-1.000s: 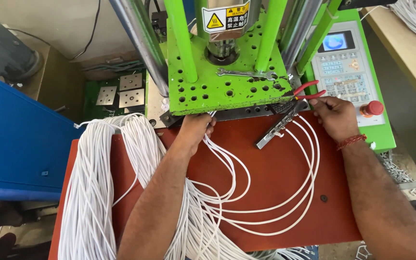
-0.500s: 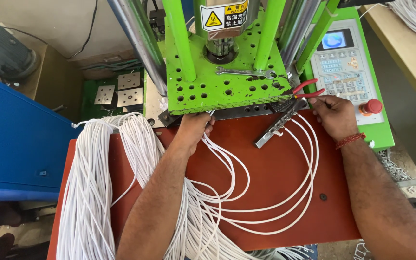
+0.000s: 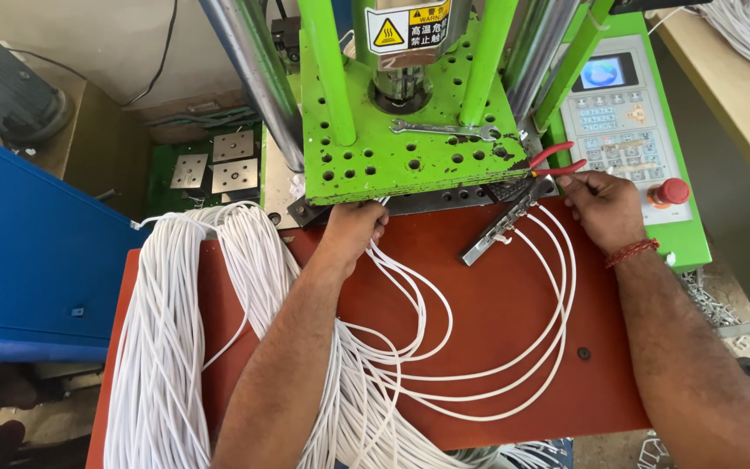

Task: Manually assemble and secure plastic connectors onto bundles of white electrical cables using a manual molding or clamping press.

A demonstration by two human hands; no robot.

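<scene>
- Where the head view looks down on the red worktable (image 3: 514,347), the left hand (image 3: 353,227) sits at the table's far edge, directly against the base of the green machine plate (image 3: 410,152).
- The left hand's fingers are curled closed around the ends of several white cables (image 3: 444,347), pinching them at the gap under the plate.
- The cables loop from that hand across the middle of the table towards its right edge and curve back towards the near edge.
- The right hand (image 3: 605,208) rests at the far right corner of the table, closed around the red-handled pliers (image 3: 557,161).
- The plier tips point towards the right edge of the green plate.
- A metal bar (image 3: 496,230) lies tilted on the table just beside the right hand.
- A large bundle of white cable (image 3: 167,347) lies draped over the table's left edge.
- A wrench (image 3: 440,128) lies on the green plate.
- A control panel (image 3: 622,122) with a red button (image 3: 670,191) stands beyond the right hand.
</scene>
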